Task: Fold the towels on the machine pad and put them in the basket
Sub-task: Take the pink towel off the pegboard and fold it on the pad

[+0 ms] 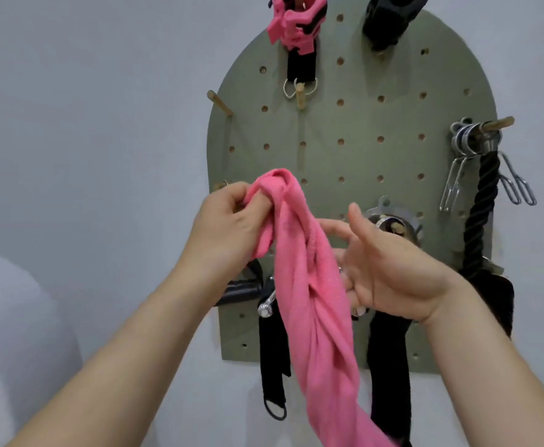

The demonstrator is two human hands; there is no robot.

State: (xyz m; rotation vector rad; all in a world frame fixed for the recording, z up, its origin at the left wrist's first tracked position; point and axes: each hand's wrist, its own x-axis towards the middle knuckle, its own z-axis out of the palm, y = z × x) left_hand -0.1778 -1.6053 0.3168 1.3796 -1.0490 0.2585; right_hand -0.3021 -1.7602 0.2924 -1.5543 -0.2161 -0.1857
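Left hand (228,224) pinches the top of a bunched pink towel (309,291), fingers curled. Right hand (390,269) spread, fingers loosely extended, touching the hanging towel's edge.

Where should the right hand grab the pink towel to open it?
Probably the hemmed edge just below the left hand, coming from the right: the pink towel hangs twisted like a rope, and the open right hand is beside that edge.

One head-worn view looks straight ahead, close up, at a pegboard (360,159) on the wall (86,124)
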